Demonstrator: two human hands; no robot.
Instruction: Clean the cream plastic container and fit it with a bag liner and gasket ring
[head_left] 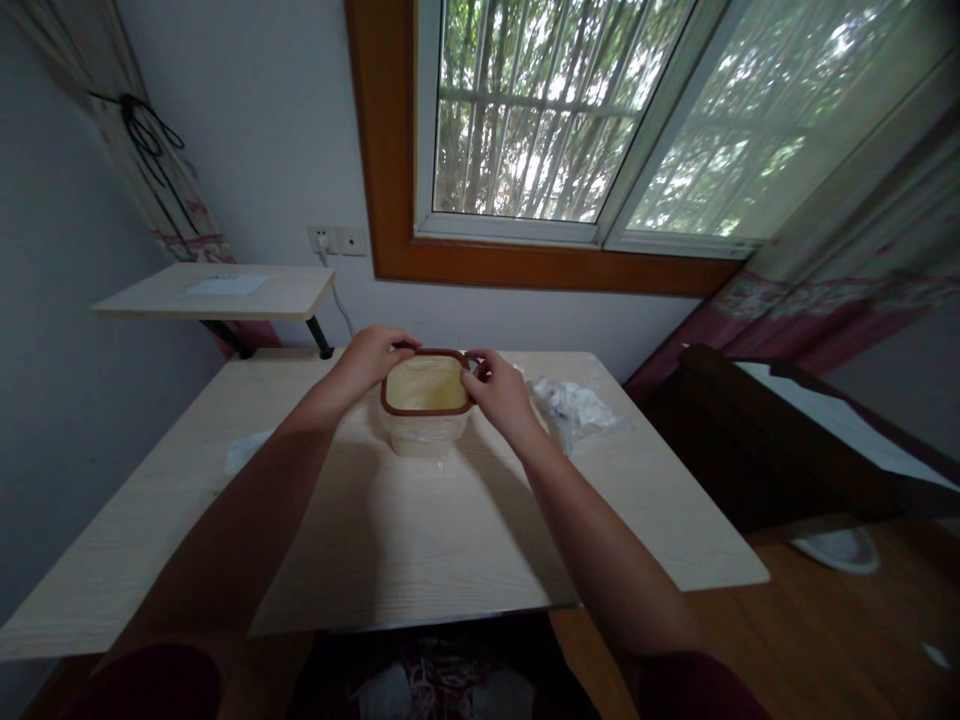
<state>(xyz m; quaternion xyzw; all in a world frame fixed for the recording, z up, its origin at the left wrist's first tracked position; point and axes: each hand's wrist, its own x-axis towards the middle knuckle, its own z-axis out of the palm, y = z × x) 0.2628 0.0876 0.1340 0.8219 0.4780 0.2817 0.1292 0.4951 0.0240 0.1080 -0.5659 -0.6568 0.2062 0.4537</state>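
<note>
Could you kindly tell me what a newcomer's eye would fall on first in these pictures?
The eye goes first to a square, translucent plastic food container with a brown rim on a pale wood-grain table, with the left hand and right hand at its rim. Above it, a bright window in an orange-brown wooden frame shows green foliage behind bars.

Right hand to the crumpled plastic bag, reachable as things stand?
Probably yes: the right hand is on the brown-rimmed plastic container, and the crumpled plastic bag lies close beside it on the table, with nothing apparent between them.
</note>
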